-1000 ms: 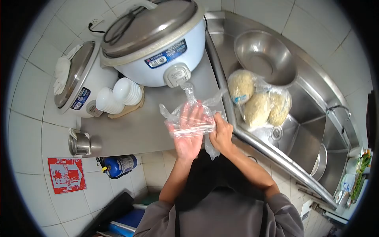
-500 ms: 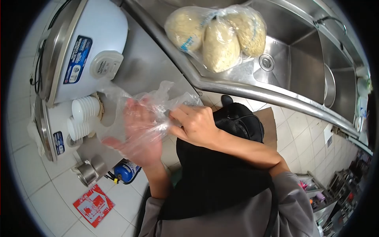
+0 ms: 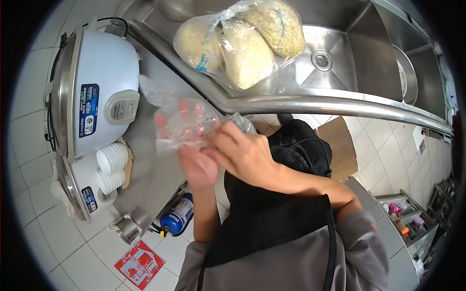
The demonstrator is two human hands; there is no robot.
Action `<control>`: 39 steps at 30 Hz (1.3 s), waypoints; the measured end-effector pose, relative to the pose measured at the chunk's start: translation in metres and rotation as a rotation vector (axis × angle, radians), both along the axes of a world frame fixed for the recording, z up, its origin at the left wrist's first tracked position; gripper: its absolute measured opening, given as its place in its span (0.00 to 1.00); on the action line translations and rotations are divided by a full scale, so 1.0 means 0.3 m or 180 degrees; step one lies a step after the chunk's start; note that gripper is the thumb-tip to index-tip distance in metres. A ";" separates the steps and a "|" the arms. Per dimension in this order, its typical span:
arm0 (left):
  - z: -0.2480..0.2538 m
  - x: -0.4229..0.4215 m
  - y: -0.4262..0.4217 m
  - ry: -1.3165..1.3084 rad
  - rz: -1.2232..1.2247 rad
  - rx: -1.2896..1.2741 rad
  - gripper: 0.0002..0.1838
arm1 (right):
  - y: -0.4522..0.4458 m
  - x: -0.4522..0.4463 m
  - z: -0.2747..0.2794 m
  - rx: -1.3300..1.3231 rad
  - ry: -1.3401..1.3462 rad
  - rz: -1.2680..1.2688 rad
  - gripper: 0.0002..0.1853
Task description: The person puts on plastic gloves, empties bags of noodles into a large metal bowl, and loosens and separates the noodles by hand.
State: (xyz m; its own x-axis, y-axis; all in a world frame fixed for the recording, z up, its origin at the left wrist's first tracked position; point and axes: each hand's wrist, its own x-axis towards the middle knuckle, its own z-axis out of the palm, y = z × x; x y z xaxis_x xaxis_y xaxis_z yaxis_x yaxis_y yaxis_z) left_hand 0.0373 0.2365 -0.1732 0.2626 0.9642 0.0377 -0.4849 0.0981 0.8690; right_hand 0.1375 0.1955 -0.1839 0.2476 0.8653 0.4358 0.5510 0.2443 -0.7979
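Observation:
My left hand point(image 3: 196, 162) is raised above the steel counter, with its fingers spread inside a clear plastic bag point(image 3: 182, 127) that covers them like a glove. Near its wrist, my right hand point(image 3: 242, 153) pinches the crumpled bag with curled fingers. More clear plastic point(image 3: 241, 122) hangs behind my right hand. Beyond both hands, a clear bag of pale yellow noodle-like bundles point(image 3: 247, 53) lies at the sink's near edge.
A large rice cooker point(image 3: 104, 92) stands on the steel counter point(image 3: 158, 72) at left, beside stacked white bowls point(image 3: 112, 159). Metal pots point(image 3: 128, 228) sit at the counter's end, near a blue fire extinguisher point(image 3: 177, 216). The sink's steel rail point(image 3: 310, 105) runs across the right; a black backpack point(image 3: 301, 150) is below.
The view has turned toward the sink, shifting the cooker left. The plastic bag now sits over my left fingers, and my right hand has moved across to my left wrist.

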 end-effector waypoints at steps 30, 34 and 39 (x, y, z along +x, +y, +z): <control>-0.038 -0.194 0.049 0.3116 -0.0333 0.1143 0.32 | 0.068 -0.098 0.167 0.0158 -0.1142 0.1103 0.09; -0.060 -0.227 0.099 0.3008 -0.0857 0.1158 0.36 | 0.050 -0.143 0.157 0.0365 -0.1454 0.1760 0.09; -0.033 -0.213 0.153 0.1776 -0.0295 0.0999 0.41 | 0.015 -0.046 0.179 0.0534 -0.0773 0.1003 0.11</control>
State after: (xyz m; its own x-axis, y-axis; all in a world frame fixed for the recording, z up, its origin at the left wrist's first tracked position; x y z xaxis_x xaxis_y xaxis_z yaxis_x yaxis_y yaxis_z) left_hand -0.0266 0.2822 -0.1830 0.4058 0.9019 0.1479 0.0462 -0.1818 0.9822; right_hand 0.1238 0.2001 -0.1302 -0.1445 0.7944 0.5900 0.5956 0.5460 -0.5892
